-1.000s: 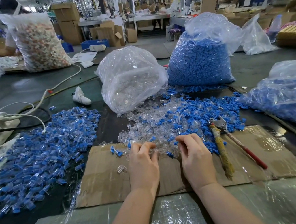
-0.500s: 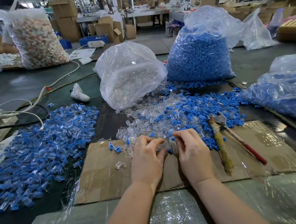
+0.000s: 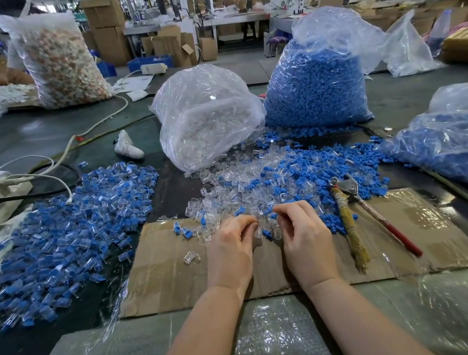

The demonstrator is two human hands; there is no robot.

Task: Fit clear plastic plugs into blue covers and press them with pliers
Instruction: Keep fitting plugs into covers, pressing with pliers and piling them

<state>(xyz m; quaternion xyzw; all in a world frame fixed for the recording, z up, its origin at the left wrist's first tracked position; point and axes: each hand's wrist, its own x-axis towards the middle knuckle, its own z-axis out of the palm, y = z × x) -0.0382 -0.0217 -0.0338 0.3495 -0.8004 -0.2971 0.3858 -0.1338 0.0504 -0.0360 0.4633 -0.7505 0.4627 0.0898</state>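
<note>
While both hands are busy at the near edge of the mixed pile (image 3: 273,183) of clear plugs and loose blue covers, nothing is getting pressed yet, so I'd call this the picking/fitting step. The left hand (image 3: 231,247) has its fingers curled in, tips bunched together over what looks like a clear plug right at the pile's edge. The right hand (image 3: 305,236) is curled the same way, fingertips pinched close just beside the left. Honestly can't tell whether either one has a proper hold on a piece or is just rooting around, since the clear plastic vanishes against the rest of the heap.

The pliers (image 3: 362,212) lie untouched just right of the right hand, head in the blue bits, one rag-wrapped handle and one red handle pointing back across the cardboard sheet (image 3: 163,279). A lone clear plug (image 3: 191,257) sits on the cardboard left of the left hand, with a few blue covers (image 3: 184,230) above it.

Off to the left there's a big pile of assembled pieces (image 3: 67,229), blue with clear ends. Behind the work pile stand a bag of clear plugs (image 3: 205,114) and a bag of blue covers (image 3: 316,86).

Next move, my guess: seat plug into cover squarely, then free the right hand to reach for the pliers.
</note>
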